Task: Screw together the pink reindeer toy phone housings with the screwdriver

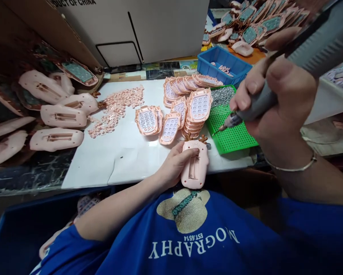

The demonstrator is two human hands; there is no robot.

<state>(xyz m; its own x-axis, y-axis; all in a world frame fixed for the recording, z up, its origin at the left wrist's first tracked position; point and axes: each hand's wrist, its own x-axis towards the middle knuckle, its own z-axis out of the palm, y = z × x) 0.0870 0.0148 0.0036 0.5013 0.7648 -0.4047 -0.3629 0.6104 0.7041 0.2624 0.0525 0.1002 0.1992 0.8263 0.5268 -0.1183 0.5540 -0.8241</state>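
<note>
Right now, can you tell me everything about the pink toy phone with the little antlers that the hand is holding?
The pink plastic toy phone shell with brown antlers lies back side up at the near edge of the white table sheet. Its antlers point away from the person. Small speaker holes sit near the top, and a long open slot runs down its middle. The left hand holds it flat, fingers resting across its upper part. Its lower end hangs just over the sheet's edge.

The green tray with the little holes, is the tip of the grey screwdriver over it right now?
Yes: the right hand holds the grey screwdriver with its tip over the green tray.
</note>
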